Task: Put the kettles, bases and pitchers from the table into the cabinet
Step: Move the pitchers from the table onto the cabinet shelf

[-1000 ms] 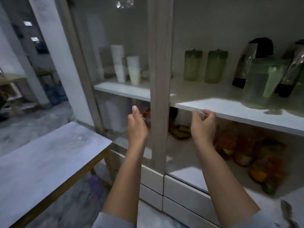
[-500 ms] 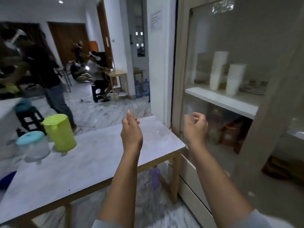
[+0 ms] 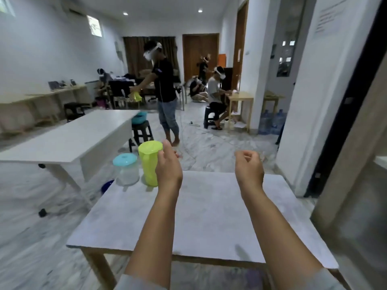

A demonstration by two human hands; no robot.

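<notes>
A lime-green pitcher [image 3: 149,162] with a matching lid stands at the far left corner of the marble-topped table [image 3: 209,216]. Left of it sits a clear pitcher [image 3: 126,170] with a light-blue lid. My left hand [image 3: 168,166] is raised just right of the green pitcher, fingers extended and holding nothing. It overlaps the pitcher's right side; I cannot tell if it touches. My right hand [image 3: 249,167] hovers above the table's far edge, fingers loosely curled around nothing. The cabinet [image 3: 360,185] shows only as a frame and glass at the right edge.
A long white table [image 3: 69,137] stands to the left. A black stool [image 3: 141,132] with a blue basin is beyond the pitchers. A person stands behind it, others sit further back. A white wall pillar [image 3: 310,122] rises right of the table. A dark-blue object [image 3: 106,185] lies on the floor.
The view has swung left from the cabinet shelves to the table. Both hands stayed raised and empty; the left one is now beside the green pitcher.
</notes>
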